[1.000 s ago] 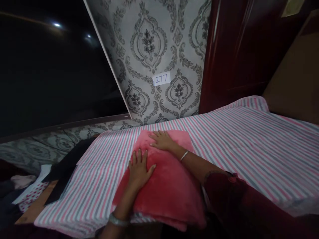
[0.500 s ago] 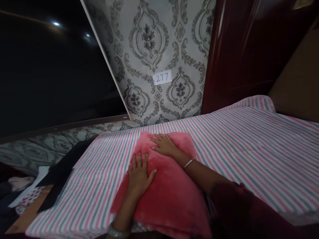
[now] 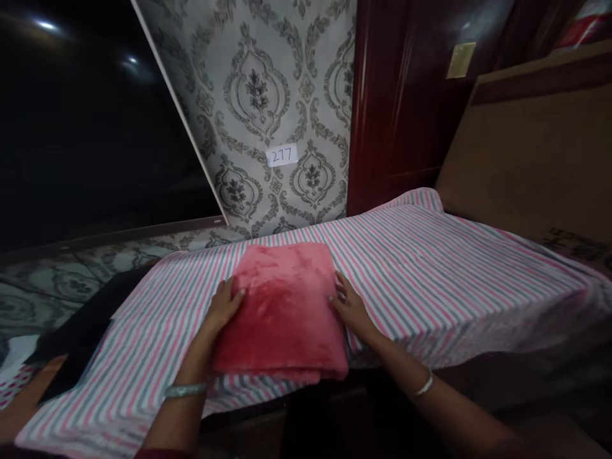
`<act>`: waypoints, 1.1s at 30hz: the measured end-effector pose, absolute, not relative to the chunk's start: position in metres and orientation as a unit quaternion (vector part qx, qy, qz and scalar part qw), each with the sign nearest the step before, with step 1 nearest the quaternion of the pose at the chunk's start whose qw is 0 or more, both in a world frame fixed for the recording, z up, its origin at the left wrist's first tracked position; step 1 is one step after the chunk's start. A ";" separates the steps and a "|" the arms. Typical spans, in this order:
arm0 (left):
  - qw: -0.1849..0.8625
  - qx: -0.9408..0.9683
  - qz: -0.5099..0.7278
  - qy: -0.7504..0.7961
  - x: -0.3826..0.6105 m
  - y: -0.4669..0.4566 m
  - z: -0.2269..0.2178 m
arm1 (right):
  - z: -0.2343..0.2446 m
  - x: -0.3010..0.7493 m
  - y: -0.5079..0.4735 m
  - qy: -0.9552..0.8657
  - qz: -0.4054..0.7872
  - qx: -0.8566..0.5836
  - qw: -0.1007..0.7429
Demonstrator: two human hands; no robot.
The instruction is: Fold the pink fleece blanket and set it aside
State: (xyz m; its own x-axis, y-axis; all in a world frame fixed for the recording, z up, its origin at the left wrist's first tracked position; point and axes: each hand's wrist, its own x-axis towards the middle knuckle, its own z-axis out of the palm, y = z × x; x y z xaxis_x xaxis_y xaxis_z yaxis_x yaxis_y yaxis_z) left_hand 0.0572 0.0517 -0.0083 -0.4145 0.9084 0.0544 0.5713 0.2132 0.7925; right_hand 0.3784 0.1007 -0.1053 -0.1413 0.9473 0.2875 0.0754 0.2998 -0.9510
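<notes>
1. Left hand (image 3: 224, 307) is what I see first: fingers spread, pressed against the left edge of the folded pink blanket (image 3: 282, 306), thumb over its top. It clamps nothing; it only flanks the fabric.
2. Right hand (image 3: 351, 308) does the same on the opposite edge, fingers apart and touching the blanket's side. I count both hands as open against it.
3. Between my two hands the blanket lies flat on the striped sheet (image 3: 430, 255), near the front edge of the bed.
4. Beyond my fingertips rises the patterned wall panel (image 3: 268, 95), with a small white label (image 3: 282, 155) reading 277 stuck on it.
5. To the right of my right hand stands a dark red wooden door (image 3: 396, 95), and further right a brown headboard (image 3: 526, 146). Nothing stands between my hands and the blanket.
6. Left of my left hand a black cloth (image 3: 81, 331) lies over the sheet's corner.
7. Compared with a second ago, both palms have come off the top of the blanket and moved out to its sides; the view has swung right as well, so the label now sits further left.
8. Hard to judge: the area left of the panel is nearly black, and the lower right below the bed is too dark to read. My forearms are cut off by the bottom edge.
</notes>
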 end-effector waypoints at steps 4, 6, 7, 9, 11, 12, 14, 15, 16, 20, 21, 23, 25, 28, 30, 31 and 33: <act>0.285 0.421 0.389 0.768 0.041 0.032 0.004 | -0.104 0.379 0.087 -0.561 0.524 -0.407 0.495; 0.314 0.393 0.394 0.769 0.041 0.025 0.005 | -0.101 0.379 0.084 -0.541 0.551 -0.397 0.496; 0.330 0.381 0.398 0.767 0.042 0.023 0.006 | -0.100 0.378 0.082 -0.533 0.562 -0.393 0.496; 0.362 0.362 0.408 0.756 0.047 0.022 0.006 | -0.095 0.378 0.079 -0.526 0.579 -0.393 0.483; 0.388 0.349 0.420 0.743 0.051 0.023 0.006 | -0.087 0.378 0.075 -0.526 0.593 -0.396 0.464; 0.396 0.343 0.426 0.738 0.053 0.024 0.006 | -0.083 0.377 0.074 -0.528 0.597 -0.400 0.454; 0.405 0.333 0.436 0.731 0.055 0.025 0.006 | -0.076 0.375 0.072 -0.535 0.594 -0.410 0.439; 0.408 0.329 0.439 0.730 0.056 0.025 0.007 | -0.074 0.375 0.071 -0.544 0.587 -0.416 0.433; 0.408 0.325 0.440 0.731 0.055 0.025 0.007 | -0.073 0.374 0.071 -0.557 0.574 -0.423 0.426; 0.402 0.325 0.435 0.737 0.051 0.019 0.005 | -0.080 0.379 0.059 -0.637 0.457 -0.457 0.420; 0.397 0.328 0.433 0.740 0.051 0.017 0.004 | -0.082 0.382 0.052 -0.663 0.413 -0.460 0.422; 0.383 0.336 0.431 0.745 0.051 0.014 0.002 | -0.084 0.388 0.034 -0.716 0.315 -0.456 0.424; 0.368 0.343 0.431 0.749 0.052 0.013 -0.001 | -0.081 0.393 0.013 -0.759 0.222 -0.447 0.419; 0.356 0.355 0.428 0.751 0.054 0.014 -0.004 | -0.071 0.396 -0.012 -0.800 0.118 -0.430 0.402; 0.351 0.363 0.424 0.752 0.055 0.015 -0.004 | -0.065 0.394 -0.020 -0.827 0.087 -0.396 0.389; 0.347 0.365 0.423 0.754 0.055 0.015 -0.004 | -0.063 0.393 -0.022 -0.840 0.079 -0.380 0.380; 0.336 0.365 0.423 0.758 0.057 0.016 -0.002 | -0.063 0.391 -0.024 -0.855 0.074 -0.360 0.365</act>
